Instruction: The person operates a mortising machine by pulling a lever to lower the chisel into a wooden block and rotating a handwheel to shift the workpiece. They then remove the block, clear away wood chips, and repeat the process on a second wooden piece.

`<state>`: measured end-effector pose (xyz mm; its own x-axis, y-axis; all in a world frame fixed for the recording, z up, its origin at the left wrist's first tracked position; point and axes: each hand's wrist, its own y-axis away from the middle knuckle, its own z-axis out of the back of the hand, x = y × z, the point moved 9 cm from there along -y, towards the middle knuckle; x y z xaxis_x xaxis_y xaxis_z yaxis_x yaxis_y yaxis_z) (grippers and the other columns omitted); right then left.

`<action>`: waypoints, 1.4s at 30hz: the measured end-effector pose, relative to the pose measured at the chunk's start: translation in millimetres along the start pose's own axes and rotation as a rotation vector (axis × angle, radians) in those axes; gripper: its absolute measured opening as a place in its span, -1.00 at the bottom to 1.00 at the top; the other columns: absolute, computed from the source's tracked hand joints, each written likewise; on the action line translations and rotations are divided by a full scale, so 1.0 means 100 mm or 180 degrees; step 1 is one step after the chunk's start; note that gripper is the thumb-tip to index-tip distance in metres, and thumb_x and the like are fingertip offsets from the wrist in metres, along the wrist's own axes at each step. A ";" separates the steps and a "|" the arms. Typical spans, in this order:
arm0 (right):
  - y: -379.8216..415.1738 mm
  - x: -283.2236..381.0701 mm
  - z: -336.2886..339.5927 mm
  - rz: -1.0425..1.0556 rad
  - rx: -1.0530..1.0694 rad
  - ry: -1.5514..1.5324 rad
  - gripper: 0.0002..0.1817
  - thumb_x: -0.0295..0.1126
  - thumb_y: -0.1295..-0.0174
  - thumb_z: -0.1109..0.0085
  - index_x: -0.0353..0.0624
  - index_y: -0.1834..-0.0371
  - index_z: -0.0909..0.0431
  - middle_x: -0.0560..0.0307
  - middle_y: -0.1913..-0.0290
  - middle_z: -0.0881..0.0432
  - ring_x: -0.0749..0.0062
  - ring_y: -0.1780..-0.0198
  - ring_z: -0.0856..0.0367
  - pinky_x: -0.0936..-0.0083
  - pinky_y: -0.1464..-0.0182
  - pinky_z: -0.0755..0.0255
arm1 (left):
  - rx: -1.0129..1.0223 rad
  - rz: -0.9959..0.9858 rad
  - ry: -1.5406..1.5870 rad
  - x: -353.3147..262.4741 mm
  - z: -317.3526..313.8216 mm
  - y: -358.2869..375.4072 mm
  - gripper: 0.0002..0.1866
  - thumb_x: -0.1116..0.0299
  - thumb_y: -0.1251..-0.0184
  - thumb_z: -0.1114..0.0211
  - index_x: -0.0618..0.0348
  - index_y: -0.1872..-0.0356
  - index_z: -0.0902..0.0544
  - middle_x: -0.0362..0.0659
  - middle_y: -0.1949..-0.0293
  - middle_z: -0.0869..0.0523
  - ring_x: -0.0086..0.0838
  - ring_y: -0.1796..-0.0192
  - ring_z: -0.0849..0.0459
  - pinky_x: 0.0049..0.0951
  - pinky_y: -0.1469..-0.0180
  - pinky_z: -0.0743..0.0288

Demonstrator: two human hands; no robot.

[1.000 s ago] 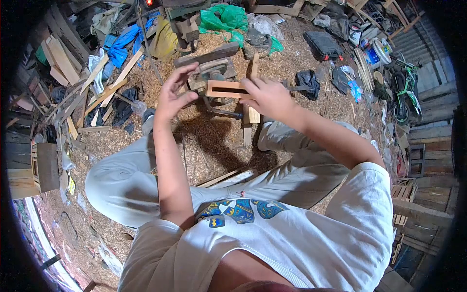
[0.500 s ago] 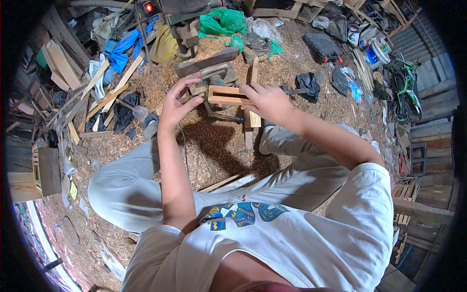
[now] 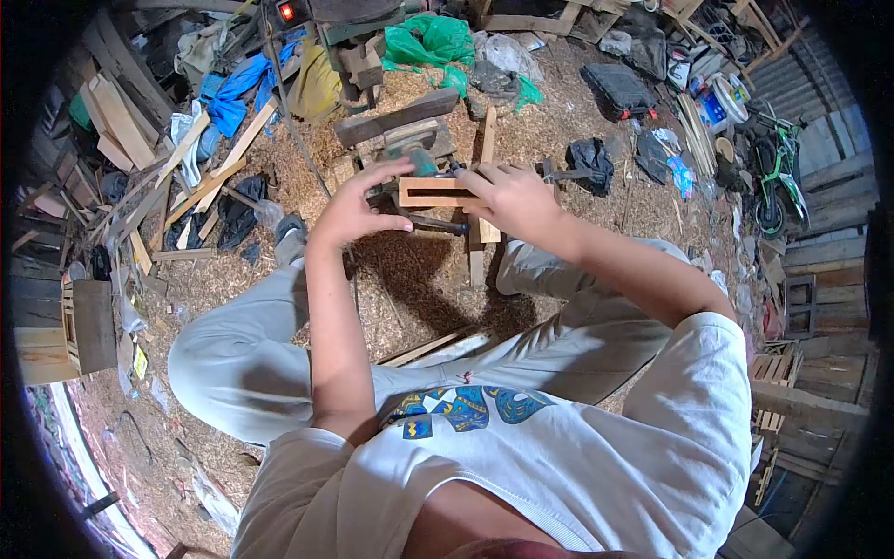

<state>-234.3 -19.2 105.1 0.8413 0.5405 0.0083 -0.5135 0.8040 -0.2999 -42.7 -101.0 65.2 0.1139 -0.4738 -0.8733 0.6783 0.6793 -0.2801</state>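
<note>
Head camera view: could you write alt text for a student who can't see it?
A person's right hand holds a slotted wooden piece above a shavings-strewn floor; the left hand is open beside the piece's end.

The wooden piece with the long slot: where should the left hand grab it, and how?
Probably at the left end of the wooden piece, coming from the left and pinching across its two long outer sides. The right hand covers the other end, while this one sticks out bare; those sides look straight, and the left hand is already open beside it.
</note>
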 end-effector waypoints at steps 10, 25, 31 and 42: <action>-0.01 0.07 0.09 0.0083 0.0096 0.0253 -0.47 -0.09 -0.35 -0.40 0.00 -0.31 -0.55 0.10 0.13 -0.71 0.13 0.14 -0.82 0.15 0.03 -0.65 | 0.0181 0.0378 0.0080 0.30 -0.13 0.02 -0.13 0.47 0.08 -0.79 0.09 -0.41 -0.68 -0.10 -0.45 -0.70 -0.25 -0.52 -0.61 -0.21 -0.60 -0.39; -0.05 -0.24 0.10 -0.0582 0.0305 -0.0141 -0.33 -0.10 -0.27 -0.50 -0.01 -0.42 -0.52 -0.02 0.08 -0.72 -0.07 0.11 -0.79 0.04 0.05 -0.66 | -0.0262 0.0376 -0.0034 0.21 0.03 0.03 0.02 0.33 0.08 -0.83 0.11 -0.54 -0.56 -0.05 -0.54 -0.59 -0.19 -0.62 -0.47 -0.19 -0.68 -0.25; -0.12 -0.49 0.06 -0.0962 0.0498 -0.0698 -0.32 0.01 -0.33 -0.49 -0.12 -0.41 -0.57 -0.18 0.00 -0.79 -0.21 -0.01 -0.79 0.02 -0.06 -0.65 | -0.0347 0.0498 0.0053 0.50 -0.11 0.03 -0.15 0.26 -0.24 -0.72 0.24 -0.54 -0.53 0.04 -0.50 -0.61 -0.26 -0.57 -0.52 -0.23 -0.63 -0.30; -0.15 -0.49 -0.09 -0.1064 0.0609 -0.0828 -0.12 0.26 -0.25 -0.43 -0.15 -0.46 -0.52 -0.32 -0.24 -0.68 -0.26 -0.28 -0.68 -0.08 -0.26 -0.57 | -0.1175 0.1134 0.1775 0.72 -0.35 -0.07 -0.62 0.29 -0.59 -0.46 0.32 -0.23 -0.63 -0.13 -0.03 -0.82 -0.57 -0.01 -0.75 -0.48 -0.06 -0.62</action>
<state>-266.2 -59.8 100.4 0.9083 0.2684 0.3209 -0.2638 0.9628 -0.0588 -64.8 -119.7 -9.7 -0.1698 0.0965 -0.9807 0.3710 0.9282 0.0271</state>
